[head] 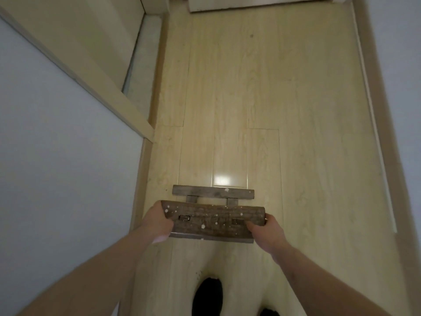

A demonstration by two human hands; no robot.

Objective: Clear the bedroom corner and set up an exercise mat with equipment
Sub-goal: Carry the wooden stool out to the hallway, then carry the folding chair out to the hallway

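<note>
Head view
Left hand (159,221): grips the left end of the wooden stool (213,221); the thumb lies curled onto the top near the front edge, the other fingers wrap under the end and are hidden.
Right hand (265,232): grips the right end of the same stool; fingers curl over the front edge onto the top, the thumb side runs round the end face, and the fingertips beneath cannot be seen.
Stool, place: held between both hands in the lower middle of the view, above the pale wood floor (262,99), its long top running left to right.
Stool, look: dark, rough wood speckled with white spots; two small rectangular slots show in the top, one near each hand.
Lower rail (213,193): a dark crossbar beyond the top, joined to it by two short uprights; whether it touches the floor cannot be told.
Writing: no readable brand or label on the stool.
Surroundings: a grey wall (57,156) with pale trim on the left, a skirting board (385,133) along the right, a white panel cut off at the top edge.
Hidden or unclear: two black shapes (207,295) at the bottom edge, cut off and too dark to identify; the stool's legs are out of sight.
</note>
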